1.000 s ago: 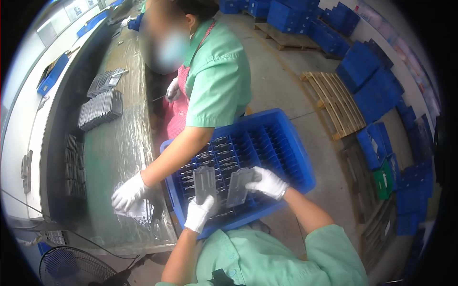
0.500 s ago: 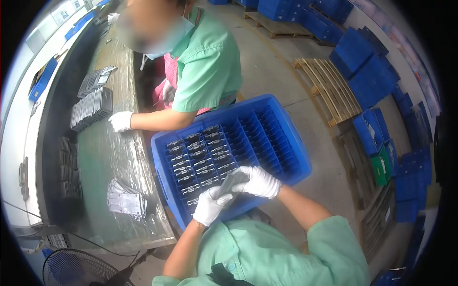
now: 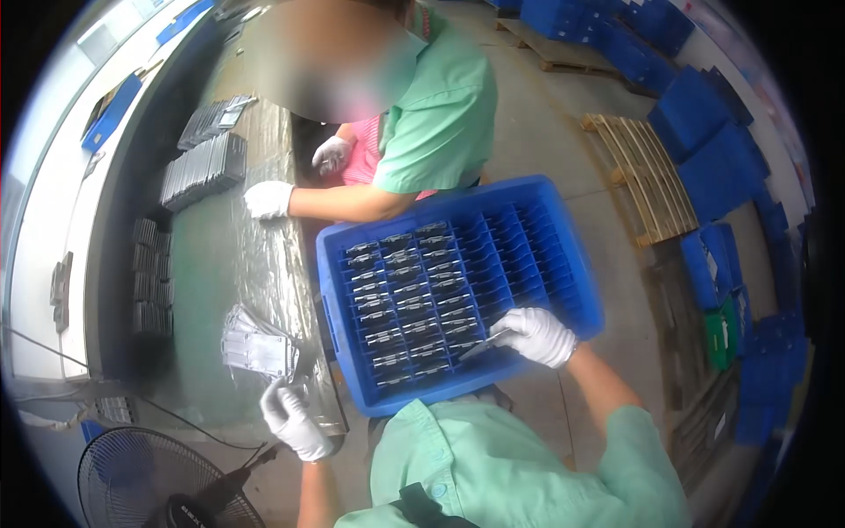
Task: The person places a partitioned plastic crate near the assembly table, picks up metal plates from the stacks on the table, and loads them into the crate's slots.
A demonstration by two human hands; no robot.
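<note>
My right hand [image 3: 535,337], in a white glove, grips a flat grey metal plate [image 3: 480,348] over the near part of the blue divided crate [image 3: 332,299]. Metal plates [image 3: 407,289] stand upright in the crate's left columns. My left hand [image 3: 295,420], also gloved, is over the near edge of the workbench with its fingers apart and nothing in it. Just beyond its fingertips lies a fanned pile of grey plates [image 3: 260,349] on the bench's plastic sheet.
A co-worker [image 3: 440,114] in a green shirt stands beyond the crate, one gloved hand on the bench [image 3: 207,264]. Stacked plates [image 3: 204,170] line the bench's far side. A fan [image 3: 145,484] stands at the lower left, and a wooden pallet [image 3: 642,176] at the right.
My hands have separated: the left moved from the crate to the bench pile, while the right lowered a plate toward the crate. The co-worker's hand has moved from the pile to farther along the bench.
</note>
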